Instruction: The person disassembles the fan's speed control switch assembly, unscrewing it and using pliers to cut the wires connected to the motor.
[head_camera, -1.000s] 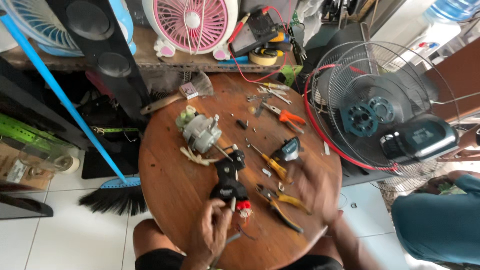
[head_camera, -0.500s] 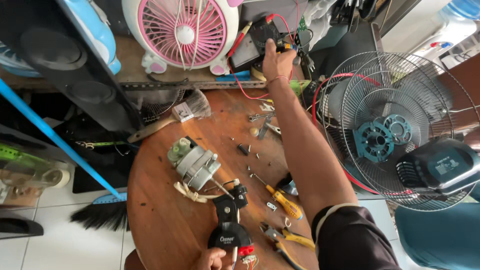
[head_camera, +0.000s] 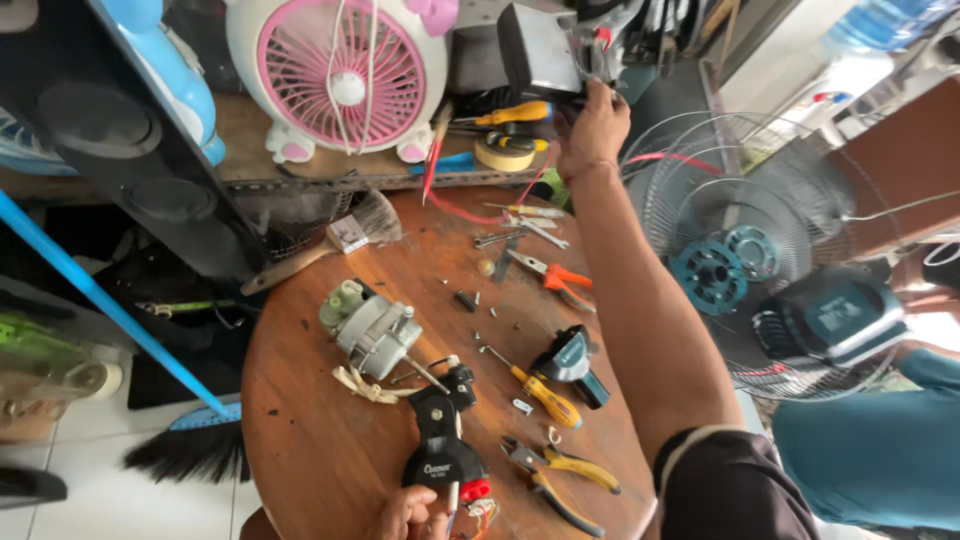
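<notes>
My right hand (head_camera: 592, 128) reaches far across the round wooden table (head_camera: 320, 450) to the back shelf and grips a dark grey boxy device (head_camera: 538, 48) with wires, lifting it by its lower corner. My left hand (head_camera: 408, 515) shows only partly at the bottom edge, fingers on thin wires beside a black fan neck part (head_camera: 438, 445) with a red end. A silver fan motor (head_camera: 375, 335) lies in the middle of the table, just beyond that part.
Yellow-handled screwdriver (head_camera: 545, 398), yellow pliers (head_camera: 560, 475), orange cutters (head_camera: 558, 280) and small screws litter the table. A pink and white fan (head_camera: 345, 75), tape roll (head_camera: 503, 153) and brush (head_camera: 335, 240) are at the back. A fan with a wire guard (head_camera: 740, 260) stands to the right.
My right hand went from the table to the back shelf and now holds the grey device, raised. The view has moved closer and shifted. My left hand stays at the black part.
</notes>
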